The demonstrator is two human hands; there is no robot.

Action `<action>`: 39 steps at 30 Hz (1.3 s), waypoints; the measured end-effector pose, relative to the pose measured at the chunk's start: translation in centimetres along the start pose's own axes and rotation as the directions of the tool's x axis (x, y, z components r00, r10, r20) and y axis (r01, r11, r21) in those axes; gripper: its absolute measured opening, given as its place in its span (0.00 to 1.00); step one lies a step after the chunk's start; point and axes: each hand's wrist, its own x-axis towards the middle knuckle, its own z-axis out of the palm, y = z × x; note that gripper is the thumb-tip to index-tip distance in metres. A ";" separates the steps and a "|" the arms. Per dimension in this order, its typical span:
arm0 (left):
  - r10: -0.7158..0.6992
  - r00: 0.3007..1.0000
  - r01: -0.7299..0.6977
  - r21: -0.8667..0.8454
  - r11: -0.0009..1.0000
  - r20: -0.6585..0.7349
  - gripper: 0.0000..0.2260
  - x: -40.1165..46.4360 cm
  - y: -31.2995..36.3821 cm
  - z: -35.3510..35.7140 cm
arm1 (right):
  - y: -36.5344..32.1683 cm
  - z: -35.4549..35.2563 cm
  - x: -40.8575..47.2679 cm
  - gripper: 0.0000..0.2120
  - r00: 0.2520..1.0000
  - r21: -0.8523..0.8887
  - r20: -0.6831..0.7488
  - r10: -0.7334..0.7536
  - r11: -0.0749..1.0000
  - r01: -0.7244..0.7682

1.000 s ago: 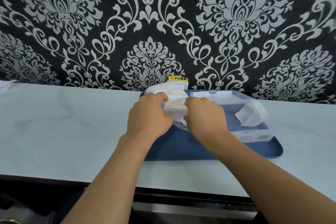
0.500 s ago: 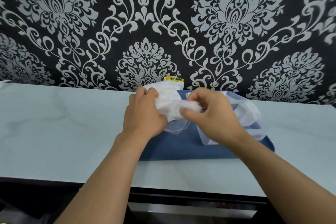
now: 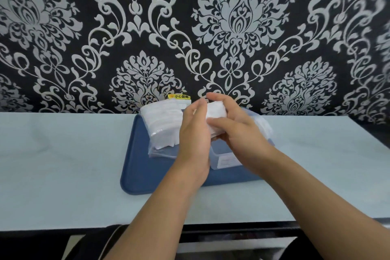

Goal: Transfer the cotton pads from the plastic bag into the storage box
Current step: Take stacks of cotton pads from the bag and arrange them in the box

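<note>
Right hand (image 3: 238,131) curls around a pad stack (image 3: 216,113) above the box (image 3: 223,160) on the tray (image 3: 143,175), flat left hand (image 3: 195,141) steadying; bag (image 3: 162,126) lies left; lower the stack level, squarely inside

Soft matt cotton pads (image 3: 163,124) in a glossy clear plastic bag (image 3: 160,152); translucent plastic storage box (image 3: 225,159) beside it on a smooth blue tray (image 3: 143,175).

White cotton pads (image 3: 162,124); navy-blue tray (image 3: 139,171); pale marbled counter (image 3: 63,164); black-and-silver damask wallpaper (image 3: 232,27); yellow sticker (image 3: 179,96).
</note>
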 end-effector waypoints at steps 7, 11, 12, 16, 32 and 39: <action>-0.170 0.982 0.174 -0.053 0.983 0.079 0.23 -0.4 0.2 0.2 | -0.4 -0.7 -1.1 0.35 0.998 -0.304 0.021 -0.060 0.951 0.063; -0.163 0.981 0.167 -0.024 0.986 0.108 0.16 -0.3 0.2 -0.2 | -0.5 -0.7 -1.4 0.39 0.993 -0.283 0.114 0.009 0.959 0.024; -0.164 0.982 0.168 -0.043 0.985 0.097 0.14 -0.2 0.2 -0.3 | -0.6 -0.7 -1.5 0.40 0.994 -0.273 0.109 -0.007 0.961 0.037; -0.212 0.973 0.222 -0.124 0.967 0.095 0.13 0.2 0.3 -0.7 | -0.5 -0.7 -0.9 0.35 0.996 -0.120 -0.063 -0.068 0.991 0.060; -0.176 0.981 0.190 -0.251 0.949 0.079 0.14 0.3 -0.4 -0.4 | -1.0 -3.6 -0.9 0.06 0.875 -0.419 -0.267 -0.405 0.866 0.273; -0.238 0.960 0.274 -0.328 0.904 0.146 0.10 -0.2 -0.4 -0.2 | -0.1 -3.1 -0.6 0.11 0.878 -0.539 -0.274 -0.391 0.819 0.196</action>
